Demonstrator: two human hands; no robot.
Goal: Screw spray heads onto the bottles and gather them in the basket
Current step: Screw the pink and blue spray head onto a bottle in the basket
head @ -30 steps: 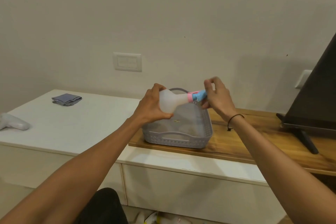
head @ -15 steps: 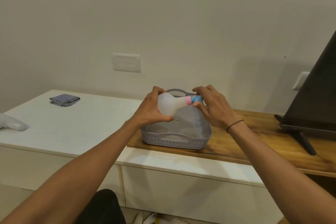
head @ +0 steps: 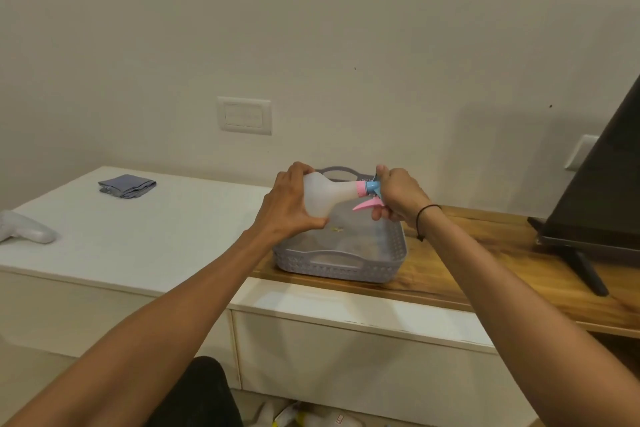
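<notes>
My left hand (head: pixel 290 204) grips the round body of a translucent white bottle (head: pixel 323 196), held on its side above the grey basket (head: pixel 341 263). The bottle's neck points right. My right hand (head: pixel 398 196) is closed around the blue and pink spray head (head: pixel 370 191) at the neck; its pink trigger sticks out downward to the left. The basket stands on the wooden board (head: pixel 485 253) and holds only a few small scraps on its floor.
A folded grey cloth (head: pixel 126 185) lies at the back left of the white cabinet top (head: pixel 145 236). A white object (head: pixel 24 231) lies at the far left edge. A dark screen on a stand (head: pixel 595 204) stands at the right. Items lie on the floor below.
My right hand has turned on the spray head, and the pink trigger now shows below the neck. The bottle stays over the basket.
</notes>
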